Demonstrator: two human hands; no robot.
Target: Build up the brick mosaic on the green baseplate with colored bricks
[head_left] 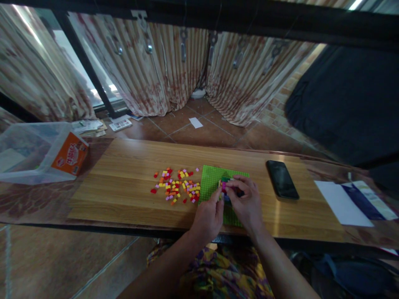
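Observation:
A green studded baseplate [209,177] lies on the wooden board. Above it my two hands meet at a small build of coloured toy bricks [223,186], with magenta, green and blue parts showing between the fingers. My left hand [209,216] grips the build's left side with thumb and fingertips. From the right, my right hand [247,201] closes thumb and forefinger at the magenta part. Fingers cover most of the build, so I cannot tell whether it is fixed to the plate. Left of the plate, loose bricks [176,185] in red, orange, yellow and pink lie scattered.
A black phone [282,179] lies right of the baseplate, and white paper [343,203] with a blue-and-white packet [369,200] farther right. At the far left stands a clear plastic box [40,133] with an orange label. Curtains [162,70] hang beyond the table [124,207].

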